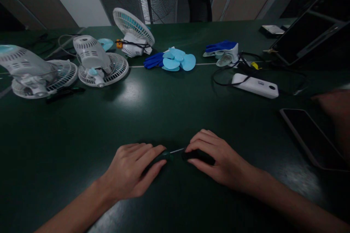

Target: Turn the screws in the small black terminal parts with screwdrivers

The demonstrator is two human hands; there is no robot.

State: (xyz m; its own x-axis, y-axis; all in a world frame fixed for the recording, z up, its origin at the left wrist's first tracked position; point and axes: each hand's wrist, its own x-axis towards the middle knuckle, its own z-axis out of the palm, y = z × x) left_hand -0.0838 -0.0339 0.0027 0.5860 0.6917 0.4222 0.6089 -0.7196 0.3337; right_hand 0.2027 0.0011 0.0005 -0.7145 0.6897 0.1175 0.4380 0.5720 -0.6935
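- The left hand [133, 169] is wrapped round the green handle of a screwdriver [168, 156], its thin shaft aimed at the other hand.
- The right hand [220, 156] pinches a black piece [202, 157]; I can't tell whether the shaft touches it.
- Ahead of both grips, a broad stretch of green tabletop [164, 109] gives room up to a blue fan blade [177, 55], the far edge beyond.
- Ahead and left, white fans [89, 49] bound that stretch.
- Right of the right hand, well apart, a dark phone-like slab [314, 138] narrows the room, another person's hand [329, 105] just beside it.
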